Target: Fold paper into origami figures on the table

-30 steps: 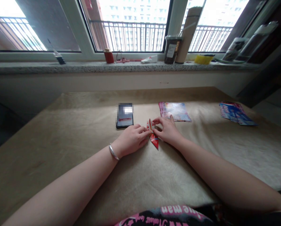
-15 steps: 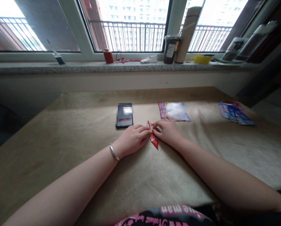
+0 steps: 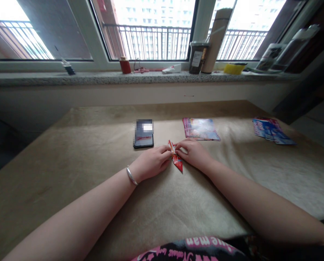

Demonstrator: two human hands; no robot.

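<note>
Between my two hands lies a narrow piece of folded paper (image 3: pixel 178 164), red and glossy with a pointed end toward me. My left hand (image 3: pixel 157 159), a silver bangle on its wrist, pinches the paper's left side near its middle. From the other side my right hand (image 3: pixel 191 152) grips it with thumb and fingertips, the fingers bent. The fingertips cover the middle of the paper, and its far tip shows just beyond them. A phone (image 3: pixel 144 141) lies flat beyond my left hand. Past my right hand is a fanned stack of printed sheets (image 3: pixel 202 127).
A second fanned pile of blue and red printed sheets (image 3: pixel 272 131) lies at the right of the cloth-covered table (image 3: pixel 96 145). On the windowsill (image 3: pixel 96 78) stand a red bottle (image 3: pixel 125 66), a dark jar (image 3: pixel 197 58), a tall tube (image 3: pixel 217 40) and a yellow item (image 3: pixel 234 68).
The fingers of my right hand have shifted slightly, its raised index finger coming down toward the paper. My left fingers have drawn in a little, and the paper moved very slightly.
</note>
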